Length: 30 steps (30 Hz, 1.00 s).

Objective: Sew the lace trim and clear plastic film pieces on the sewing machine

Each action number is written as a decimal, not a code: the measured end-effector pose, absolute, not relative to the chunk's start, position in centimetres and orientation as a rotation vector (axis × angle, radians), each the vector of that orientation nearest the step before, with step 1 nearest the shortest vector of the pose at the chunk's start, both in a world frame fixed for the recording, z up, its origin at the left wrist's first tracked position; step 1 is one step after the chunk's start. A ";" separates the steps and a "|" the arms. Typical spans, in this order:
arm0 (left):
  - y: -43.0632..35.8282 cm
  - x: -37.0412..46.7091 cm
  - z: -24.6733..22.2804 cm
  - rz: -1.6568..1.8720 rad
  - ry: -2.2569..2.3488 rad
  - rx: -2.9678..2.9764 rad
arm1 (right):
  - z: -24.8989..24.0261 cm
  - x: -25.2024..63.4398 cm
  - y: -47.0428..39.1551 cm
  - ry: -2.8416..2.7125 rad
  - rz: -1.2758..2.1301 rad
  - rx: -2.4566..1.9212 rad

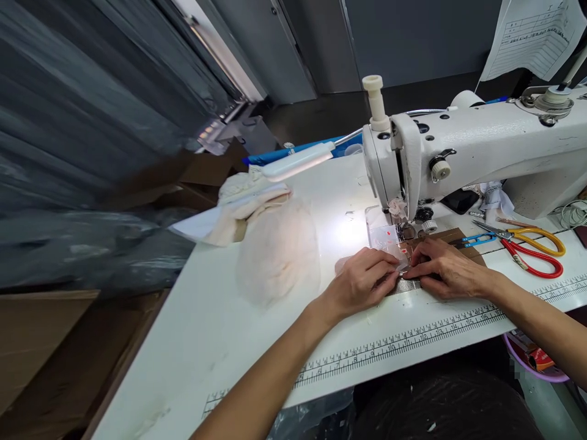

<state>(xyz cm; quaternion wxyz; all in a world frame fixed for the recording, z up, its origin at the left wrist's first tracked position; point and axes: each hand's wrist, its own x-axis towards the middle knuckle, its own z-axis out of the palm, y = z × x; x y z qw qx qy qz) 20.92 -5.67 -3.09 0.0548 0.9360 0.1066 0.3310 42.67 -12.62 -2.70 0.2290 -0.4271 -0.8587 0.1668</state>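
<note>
My left hand (365, 278) and my right hand (444, 269) meet just in front of the needle area of a white sewing machine (486, 137). Between their fingertips is a small piece of sheer pale fabric (402, 267), which both pinch. My fingers partly hide its shape. The presser foot (406, 231) stands just behind the fingers. Beneath my right hand lies a brown card-like sheet (470, 252). Left of my left hand, a round heap of sheer cream fabric (277, 256) rests on the white table (202, 342).
Right of my right hand lie blue thread snips (479, 239) and scissors with red and yellow handles (534, 245). A lamp (298, 161) shines from behind. Folded cloth (250, 211) sits at the left edge. A printed ruler (394, 347) runs along the front edge.
</note>
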 end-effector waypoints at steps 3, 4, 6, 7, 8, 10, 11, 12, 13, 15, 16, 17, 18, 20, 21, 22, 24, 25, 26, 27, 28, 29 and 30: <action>-5.6 21.0 -3.3 0.952 0.274 2.922 | -2.6 42.5 -12.7 -2.369 0.460 -1.187; -5.6 21.0 -3.3 0.928 0.256 2.925 | -2.5 42.5 -12.8 -2.371 0.467 -1.188; -5.5 21.0 -3.3 0.885 0.236 2.908 | -2.5 42.6 -12.8 -2.374 0.497 -1.183; -5.5 21.0 -3.3 0.878 0.237 2.899 | -2.5 42.8 -12.7 -2.370 0.525 -1.173; -5.5 21.0 -3.3 0.887 0.239 2.896 | -2.4 43.0 -12.5 -2.358 0.562 -1.163; -5.6 21.0 -3.4 0.925 0.227 2.912 | -2.5 43.4 -11.9 -2.326 0.634 -1.154; -5.6 21.1 -3.4 0.949 0.208 2.927 | -2.5 43.5 -11.5 -2.317 0.652 -1.162; -5.6 21.1 -3.4 0.970 0.184 2.946 | -2.5 43.7 -11.0 -2.321 0.650 -1.180; -5.6 21.1 -3.5 0.984 0.161 2.965 | -2.5 43.8 -10.6 -2.343 0.632 -1.205; -5.6 21.1 -3.4 0.994 0.138 3.001 | -2.5 43.7 -9.9 -2.419 0.579 -1.259; -5.7 21.1 -3.4 0.996 0.137 3.015 | -2.5 43.6 -9.7 -2.454 0.558 -1.285; -5.7 21.1 -3.4 0.997 0.138 3.026 | -2.5 43.5 -9.6 -2.479 0.542 -1.308; -5.7 21.1 -3.4 0.999 0.139 3.033 | -2.6 43.4 -9.6 -2.490 0.527 -1.329; -5.7 21.1 -3.3 1.010 0.134 3.045 | -2.6 43.1 -9.7 -2.478 0.497 -1.364; -5.7 21.1 -3.3 1.017 0.125 3.052 | -2.7 43.0 -9.8 -2.470 0.484 -1.379; -5.8 21.1 -3.3 1.025 0.112 3.060 | -2.7 42.9 -10.0 -2.464 0.472 -1.395; -5.9 21.2 -3.3 1.034 0.093 3.077 | -2.7 42.7 -10.3 -2.463 0.452 -1.434; -5.9 21.2 -3.3 1.036 0.090 3.083 | -2.7 42.5 -10.4 -2.462 0.443 -1.453; -5.9 21.2 -3.3 1.037 0.090 3.088 | -2.7 42.5 -10.4 -2.458 0.433 -1.469; -6.0 21.3 -3.3 1.040 0.092 3.091 | -2.7 42.4 -10.5 -2.450 0.428 -1.480; -6.0 21.3 -3.3 1.044 0.093 3.091 | -2.7 42.3 -10.5 -2.441 0.428 -1.485; -6.0 21.3 -3.4 1.049 0.094 3.092 | -2.7 42.3 -10.6 -2.432 0.430 -1.485; -6.0 21.3 -3.4 1.053 0.093 3.092 | -2.8 42.3 -10.6 -2.424 0.433 -1.482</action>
